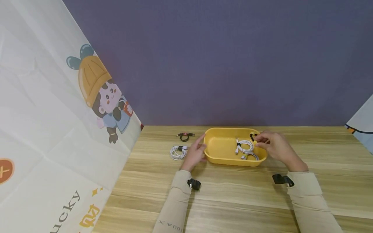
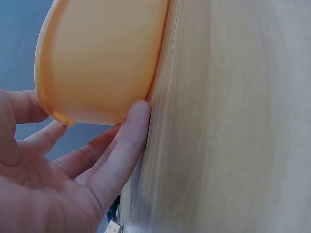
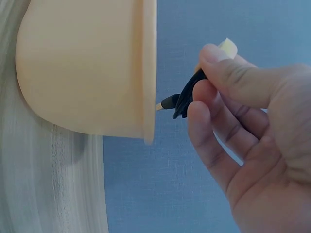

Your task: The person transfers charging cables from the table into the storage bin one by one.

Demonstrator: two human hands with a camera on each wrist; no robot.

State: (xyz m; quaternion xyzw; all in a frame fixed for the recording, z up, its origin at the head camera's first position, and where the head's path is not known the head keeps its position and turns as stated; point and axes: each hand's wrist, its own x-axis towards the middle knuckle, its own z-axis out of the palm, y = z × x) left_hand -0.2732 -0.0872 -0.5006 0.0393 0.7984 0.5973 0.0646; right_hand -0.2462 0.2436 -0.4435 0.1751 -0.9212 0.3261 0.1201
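Note:
A yellow oval-ended tray (image 1: 222, 160) stands on the table. My left hand (image 1: 194, 154) touches its left end from outside; in the left wrist view, the spread fingers (image 2: 130, 145) lie against the wall and near the rim. Over the right end, my right hand (image 1: 275, 145) pinches a bundled black cable (image 3: 187, 94) between thumb and fingers. A dark plug with a metallic tip sticks out of the bundle, and a pale yellow tie shows above the thumb. Inside the tray lie a coiled white cable (image 1: 245, 146) with a black tie and a greyish cable (image 1: 253, 155) with a yellow tie.
Left of the tray lie another coiled white cable (image 1: 177, 153) with a dark tie and, behind it, a small black cable (image 1: 184, 137) with a red tie. A dark blue panel (image 1: 233, 64) rises behind the wooden table (image 1: 233, 204). A printed white sheet (image 1: 43, 97) hangs on the left.

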